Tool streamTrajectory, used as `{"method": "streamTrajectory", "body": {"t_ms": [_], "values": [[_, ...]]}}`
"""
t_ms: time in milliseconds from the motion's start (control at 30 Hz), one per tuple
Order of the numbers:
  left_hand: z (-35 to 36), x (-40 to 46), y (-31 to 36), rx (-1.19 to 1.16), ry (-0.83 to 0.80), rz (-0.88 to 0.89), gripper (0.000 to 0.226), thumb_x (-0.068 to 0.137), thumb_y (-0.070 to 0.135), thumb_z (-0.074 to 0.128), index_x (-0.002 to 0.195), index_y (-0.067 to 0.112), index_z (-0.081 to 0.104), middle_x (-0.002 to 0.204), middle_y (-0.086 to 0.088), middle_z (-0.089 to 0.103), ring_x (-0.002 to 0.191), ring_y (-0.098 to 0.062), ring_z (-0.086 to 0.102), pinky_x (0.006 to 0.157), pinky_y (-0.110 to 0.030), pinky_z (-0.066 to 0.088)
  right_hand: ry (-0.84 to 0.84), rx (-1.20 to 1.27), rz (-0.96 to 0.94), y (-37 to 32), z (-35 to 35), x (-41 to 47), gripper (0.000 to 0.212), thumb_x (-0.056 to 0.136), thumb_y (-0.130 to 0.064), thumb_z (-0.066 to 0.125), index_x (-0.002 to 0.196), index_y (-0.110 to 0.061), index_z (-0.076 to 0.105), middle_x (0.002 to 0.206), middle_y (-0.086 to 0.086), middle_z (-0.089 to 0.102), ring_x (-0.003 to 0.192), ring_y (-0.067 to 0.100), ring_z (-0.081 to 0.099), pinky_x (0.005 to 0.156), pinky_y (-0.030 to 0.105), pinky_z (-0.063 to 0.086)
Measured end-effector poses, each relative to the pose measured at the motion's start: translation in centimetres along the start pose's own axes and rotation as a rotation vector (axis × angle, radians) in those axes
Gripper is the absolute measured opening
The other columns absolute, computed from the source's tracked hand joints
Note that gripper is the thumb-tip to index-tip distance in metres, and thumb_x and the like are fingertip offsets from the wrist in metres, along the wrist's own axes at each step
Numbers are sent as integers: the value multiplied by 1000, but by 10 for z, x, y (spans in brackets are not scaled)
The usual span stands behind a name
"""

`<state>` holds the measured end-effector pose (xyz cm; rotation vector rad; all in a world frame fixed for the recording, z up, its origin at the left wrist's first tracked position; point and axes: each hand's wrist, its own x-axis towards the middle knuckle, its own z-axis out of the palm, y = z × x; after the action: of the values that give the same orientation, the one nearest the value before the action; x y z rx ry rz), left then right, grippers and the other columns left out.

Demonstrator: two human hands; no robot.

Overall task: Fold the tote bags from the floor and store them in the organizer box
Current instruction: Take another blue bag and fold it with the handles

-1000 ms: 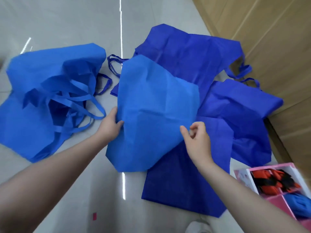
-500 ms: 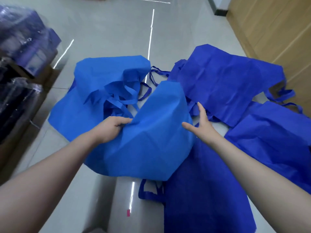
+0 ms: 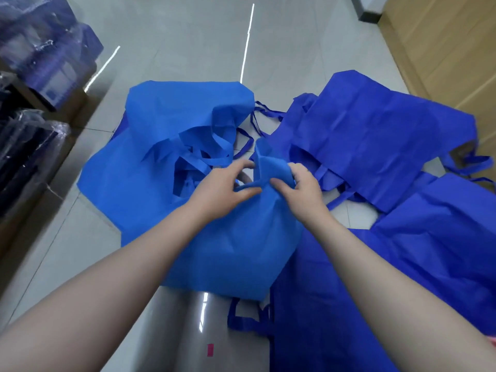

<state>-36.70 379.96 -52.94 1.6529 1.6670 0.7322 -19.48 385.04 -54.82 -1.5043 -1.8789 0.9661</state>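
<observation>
A light blue tote bag point(image 3: 236, 251) lies bunched on the floor in front of me. My left hand point(image 3: 222, 189) and my right hand point(image 3: 298, 186) meet at its far end, and both pinch the gathered cloth and a strap there. Behind it lies another light blue tote bag point(image 3: 161, 146) with tangled handles. Dark blue tote bags point(image 3: 375, 140) spread to the right, one point(image 3: 322, 318) beside my right forearm. Only a pink corner of the organizer box point(image 3: 493, 340) shows at the right edge.
Plastic-wrapped stacks of goods point(image 3: 35, 76) stand along the left. A cardboard wall point(image 3: 442, 44) runs along the right. Grey tiled floor point(image 3: 188, 44) stretches ahead. A small red mark point(image 3: 210, 349) lies on the floor near me.
My hands have come together at the far end of the light blue bag and gathered its cloth. The bag is more bunched than before. The view has tilted up and left.
</observation>
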Motion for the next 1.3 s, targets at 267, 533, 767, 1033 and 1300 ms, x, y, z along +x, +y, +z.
{"method": "streamTrajectory", "body": {"t_ms": [267,533,767,1033,1300], "values": [[-11,18,54,-1067,204,-195,20,99,18,45,109,28,58,112,7,67,98,-12,66,80,-30,55,233,101,-131,-36,-88,-7,36,92,-37,40,127,-29,47,138,-13,40,134,3,29,109,15,22],[70,-43,-83,-58,-373,-775,8,87,13,55,81,9,58,74,-8,60,62,-21,57,58,-25,47,-185,-485,239,67,-81,-25,55,87,-35,62,134,-12,46,139,5,46,127,23,44,103,35,36],[53,-60,-91,815,-293,-595,27,90,8,38,110,12,56,114,-7,60,103,-25,60,74,-31,47,-462,13,599,119,-14,-92,104,76,-31,77,151,-18,6,150,-3,31,133,17,37,107,28,32],[125,-8,-49,30,-375,-226,73,86,39,62,145,12,28,148,-6,34,133,-19,37,110,-29,29,-452,-144,127,103,13,-103,90,82,-21,68,151,-27,11,154,-10,26,139,11,30,107,20,28],[148,-30,-69,257,-510,-269,78,83,52,61,143,14,30,142,-4,43,128,-20,43,105,-32,35,-312,424,504,125,-21,-97,87,68,-13,52,145,-33,18,111,-6,59,84,8,60,71,21,46]]}}
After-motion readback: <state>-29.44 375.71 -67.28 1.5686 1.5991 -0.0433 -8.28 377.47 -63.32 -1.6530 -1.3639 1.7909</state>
